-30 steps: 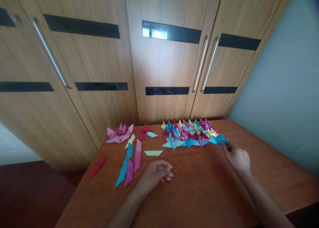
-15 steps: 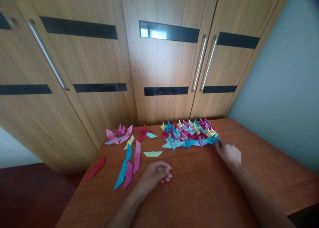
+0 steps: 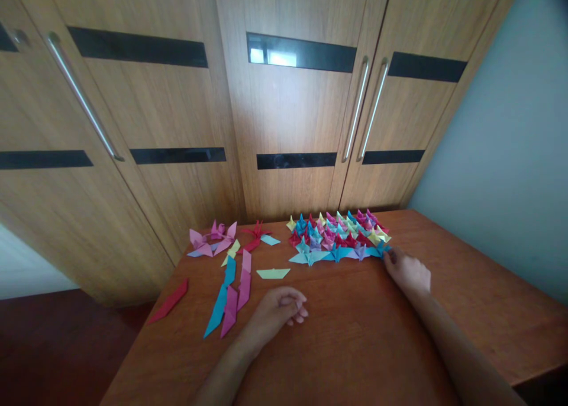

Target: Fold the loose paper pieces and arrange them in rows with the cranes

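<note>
right hand (image 3: 409, 272) is pinching, part-hiding blue folded-paper crane (image 3: 380, 251), sitting further left than earlier; left hand (image 3: 277, 312) is staying half-curled, empty.

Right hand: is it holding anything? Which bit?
The right hand touches the blue paper crane at its right end; whether it grips can't be told.

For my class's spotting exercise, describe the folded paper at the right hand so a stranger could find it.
On the brown table, find the block of folded papers before the wardrobe. Follow its nearest row to the right end. There, only the blue piece touches the right hand.
</note>
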Demonstrator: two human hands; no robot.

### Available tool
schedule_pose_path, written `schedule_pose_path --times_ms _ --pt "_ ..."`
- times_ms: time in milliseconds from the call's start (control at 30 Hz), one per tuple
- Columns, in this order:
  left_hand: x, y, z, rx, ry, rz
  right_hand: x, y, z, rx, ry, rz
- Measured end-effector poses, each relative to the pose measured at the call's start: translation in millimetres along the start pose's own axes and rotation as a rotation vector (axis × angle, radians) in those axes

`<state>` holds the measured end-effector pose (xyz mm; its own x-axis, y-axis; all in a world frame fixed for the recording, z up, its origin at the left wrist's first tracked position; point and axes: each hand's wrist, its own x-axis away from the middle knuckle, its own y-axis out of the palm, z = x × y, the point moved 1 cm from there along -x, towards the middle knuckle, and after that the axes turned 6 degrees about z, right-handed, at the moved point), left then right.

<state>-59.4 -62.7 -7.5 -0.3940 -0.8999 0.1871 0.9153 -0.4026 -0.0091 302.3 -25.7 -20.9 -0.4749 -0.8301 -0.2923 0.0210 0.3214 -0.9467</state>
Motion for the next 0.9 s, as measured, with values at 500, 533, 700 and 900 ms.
schedule_pose_path --times_ms 500,533,700,900 --pt "2.1 1.0 4.6 0.014 -0.018 0.013 27.0 -25.1 -32.9 -0.323 -0.071 0.202" --pt "2.7 1.1 5.4 0.019 -0.016 0.017 34.0 -27.5 -44.2 -0.395 -0.125 0.190" --pt "5.5 -3.5 11.3 0.019 0.000 0.087 75.5 -31.3 -107.4 -0.609 -0.388 0.025" --pt "12.0 -41.4 16.6 -0.117 0.146 0.360 106.6 -20.8 -144.0 -0.584 -0.528 -0.140"
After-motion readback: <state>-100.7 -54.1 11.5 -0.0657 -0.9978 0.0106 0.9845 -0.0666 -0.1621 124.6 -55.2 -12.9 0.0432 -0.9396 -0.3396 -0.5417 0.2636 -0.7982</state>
